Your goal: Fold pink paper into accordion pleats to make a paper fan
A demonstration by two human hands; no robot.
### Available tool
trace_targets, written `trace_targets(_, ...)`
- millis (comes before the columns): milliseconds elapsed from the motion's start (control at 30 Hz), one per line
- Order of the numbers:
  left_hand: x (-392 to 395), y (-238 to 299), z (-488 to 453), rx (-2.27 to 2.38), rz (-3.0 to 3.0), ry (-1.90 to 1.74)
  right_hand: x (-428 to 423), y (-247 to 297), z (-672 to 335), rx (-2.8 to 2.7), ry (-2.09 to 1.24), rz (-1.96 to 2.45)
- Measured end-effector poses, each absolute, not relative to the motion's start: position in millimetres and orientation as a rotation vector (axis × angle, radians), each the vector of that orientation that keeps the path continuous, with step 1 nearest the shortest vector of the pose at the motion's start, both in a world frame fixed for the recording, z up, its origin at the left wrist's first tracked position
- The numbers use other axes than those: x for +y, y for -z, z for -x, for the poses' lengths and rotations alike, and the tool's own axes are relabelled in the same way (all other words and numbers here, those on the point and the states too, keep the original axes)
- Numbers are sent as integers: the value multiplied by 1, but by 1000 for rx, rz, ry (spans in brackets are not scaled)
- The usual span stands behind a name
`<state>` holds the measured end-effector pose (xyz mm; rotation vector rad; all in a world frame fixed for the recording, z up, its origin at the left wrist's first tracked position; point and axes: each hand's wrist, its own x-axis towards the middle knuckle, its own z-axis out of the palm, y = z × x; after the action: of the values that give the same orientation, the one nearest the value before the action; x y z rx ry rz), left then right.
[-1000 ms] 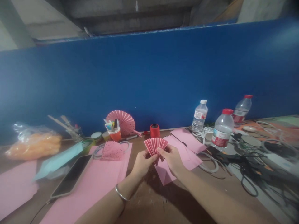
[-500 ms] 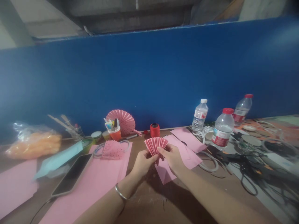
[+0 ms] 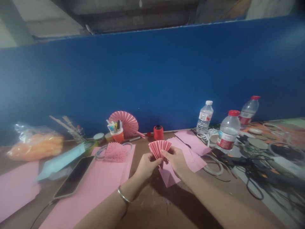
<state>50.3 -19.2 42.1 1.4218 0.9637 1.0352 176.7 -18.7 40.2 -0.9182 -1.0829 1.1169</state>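
A blue partition (image 3: 152, 73) stood behind the brown counter (image 3: 147, 210), where loose pink sheets (image 3: 168, 179) lay just below and to the right of the two hands. Above the counter, the pleated pink paper (image 3: 160, 148) sat between the left hand (image 3: 148, 163) and the right hand (image 3: 175, 158), touching both, so neither was nearer. Its pleats ran lengthwise from a narrow lower end, down among the fingers, to a splayed top edge that rose clear of them toward the red spool (image 3: 158, 132). Both hands' fingers were closed in a pinch on it: the left from the left, low by the narrow end, the right from the right, its thumb lying higher across the pleats. The fingertips behind the paper were hidden.
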Motion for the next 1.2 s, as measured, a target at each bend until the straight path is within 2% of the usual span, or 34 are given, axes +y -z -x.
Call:
trace_targets(467, -10, -37, -40, 1053, -1568, -797, -16, -38, -179, -1210, -1168, 1081)
trace_targets(800, -13, -28, -40, 1036, -1565, -751, -17, -40, -180, -1328, -1139, 1224)
trace_targets(1200, -21, -42, -37, 1123, -1929, -514, -19, -39, -177, -1470, -1213, 1275)
